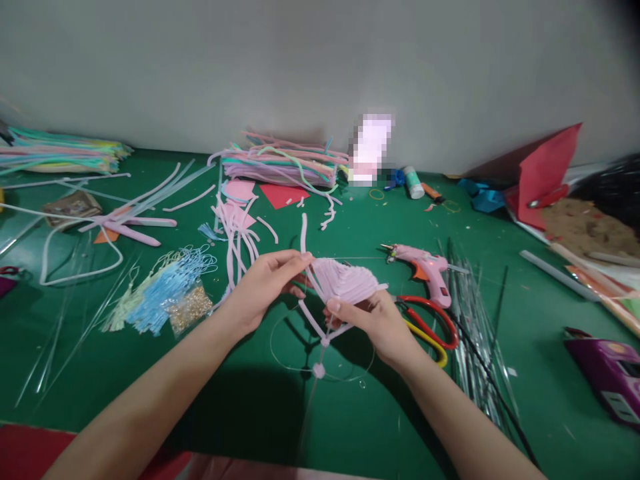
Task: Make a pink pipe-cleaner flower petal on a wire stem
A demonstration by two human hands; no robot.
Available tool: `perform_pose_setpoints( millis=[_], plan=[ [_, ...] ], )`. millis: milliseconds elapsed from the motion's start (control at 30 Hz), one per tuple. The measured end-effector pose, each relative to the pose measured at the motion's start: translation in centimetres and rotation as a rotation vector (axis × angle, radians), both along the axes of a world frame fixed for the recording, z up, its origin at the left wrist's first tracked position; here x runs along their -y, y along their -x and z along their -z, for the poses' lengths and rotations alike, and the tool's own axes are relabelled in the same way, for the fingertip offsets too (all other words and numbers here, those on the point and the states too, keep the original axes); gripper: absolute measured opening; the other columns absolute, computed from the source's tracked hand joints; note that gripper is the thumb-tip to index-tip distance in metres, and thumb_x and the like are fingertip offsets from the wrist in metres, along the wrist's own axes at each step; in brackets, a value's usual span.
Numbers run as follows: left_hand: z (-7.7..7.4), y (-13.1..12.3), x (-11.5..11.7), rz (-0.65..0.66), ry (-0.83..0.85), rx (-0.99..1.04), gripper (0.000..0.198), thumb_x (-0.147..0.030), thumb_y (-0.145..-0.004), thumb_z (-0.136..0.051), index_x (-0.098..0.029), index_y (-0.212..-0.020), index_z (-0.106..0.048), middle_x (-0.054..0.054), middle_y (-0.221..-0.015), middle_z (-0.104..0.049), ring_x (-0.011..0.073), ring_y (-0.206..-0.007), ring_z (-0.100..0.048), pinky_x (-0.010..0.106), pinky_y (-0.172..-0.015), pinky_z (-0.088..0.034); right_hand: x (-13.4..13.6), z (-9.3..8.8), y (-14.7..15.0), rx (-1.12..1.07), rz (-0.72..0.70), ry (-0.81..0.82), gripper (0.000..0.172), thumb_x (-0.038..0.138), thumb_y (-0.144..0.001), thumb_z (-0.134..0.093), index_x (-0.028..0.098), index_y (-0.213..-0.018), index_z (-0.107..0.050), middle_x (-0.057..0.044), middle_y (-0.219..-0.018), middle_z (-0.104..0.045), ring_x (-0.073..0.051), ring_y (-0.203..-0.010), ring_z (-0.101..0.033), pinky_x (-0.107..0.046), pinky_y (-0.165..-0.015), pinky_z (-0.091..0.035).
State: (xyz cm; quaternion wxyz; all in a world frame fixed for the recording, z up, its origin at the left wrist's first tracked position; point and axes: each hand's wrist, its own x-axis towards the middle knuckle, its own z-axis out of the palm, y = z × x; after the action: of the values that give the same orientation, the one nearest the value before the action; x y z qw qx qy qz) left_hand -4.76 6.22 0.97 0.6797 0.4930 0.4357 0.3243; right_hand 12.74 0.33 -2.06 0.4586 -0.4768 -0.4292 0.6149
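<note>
Between my hands is a pale lilac craft piece of pipe cleaners (345, 279), wound in close rows, with a thin stem and two small fuzzy knots below it. My left hand (273, 283) pinches a loose lilac pipe cleaner (304, 233) at the piece's left edge, its free end pointing up. From the right, my right hand (377, 323) grips the wound piece, thumb on its front; the other fingers are mostly hidden behind. A thin clear loop (273, 350) hangs around the stem. Just right of my right hand lie scissors (433, 327) with red and yellow handles.
A pink glue gun (425, 267) rests beyond the scissors, beside a bundle of thin wires (473, 333). Left lie blue tassels (160, 293) and a bag of gold beads (189, 308). Pipe cleaner bundles (285, 163) line the wall. A purple device (605, 373) sits far right.
</note>
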Motion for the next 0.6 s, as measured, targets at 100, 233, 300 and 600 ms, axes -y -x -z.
perform_pose_setpoints(
  millis=[100,233,300,600],
  plan=[
    [-0.24,0.37,-0.24,0.048,-0.034,-0.016,0.019,-0.032,-0.073,-0.073,-0.017,-0.084,-0.069,0.002,-0.08,-0.065,0.0147,-0.076,-0.06,0.024,-0.065,-0.051,-0.1,0.15,0.02,-0.032,0.012,0.021,0.02,0.037,-0.071,-0.076,0.017,-0.069,-0.07,-0.001,-0.061,-0.068,-0.013,-0.053,-0.061,-0.026,-0.057,-0.052],
    [-0.33,0.59,-0.45,0.028,-0.054,-0.041,0.023,-0.034,-0.07,-0.076,-0.016,-0.084,-0.071,0.004,-0.084,-0.069,0.0163,-0.079,-0.062,0.026,-0.068,-0.054,-0.1,0.37,-0.02,-0.067,-0.004,0.058,0.02,0.036,-0.07,-0.076,0.017,-0.07,-0.071,-0.001,-0.061,-0.068,-0.012,-0.052,-0.06,-0.025,-0.055,-0.051],
    [-0.29,0.65,-0.52,-0.004,-0.065,-0.065,0.023,-0.036,-0.07,-0.077,-0.016,-0.081,-0.073,0.004,-0.082,-0.07,0.0167,-0.079,-0.063,0.025,-0.066,-0.053,-0.08,0.43,-0.03,-0.076,-0.018,0.087,0.02,0.036,-0.069,-0.077,0.016,-0.069,-0.07,-0.001,-0.061,-0.068,-0.012,-0.052,-0.06,-0.025,-0.054,-0.051],
    [-0.35,0.31,0.08,-0.056,-0.2,-0.147,0.021,-0.037,-0.073,-0.074,-0.018,-0.081,-0.076,0.006,-0.094,-0.075,0.0186,-0.081,-0.066,0.025,-0.068,-0.052,-0.11,0.59,-0.15,-0.076,-0.014,0.184,0.018,0.032,-0.064,-0.078,0.016,-0.066,-0.069,-0.001,-0.059,-0.067,-0.013,-0.05,-0.06,-0.026,-0.053,-0.051]
  ],
)
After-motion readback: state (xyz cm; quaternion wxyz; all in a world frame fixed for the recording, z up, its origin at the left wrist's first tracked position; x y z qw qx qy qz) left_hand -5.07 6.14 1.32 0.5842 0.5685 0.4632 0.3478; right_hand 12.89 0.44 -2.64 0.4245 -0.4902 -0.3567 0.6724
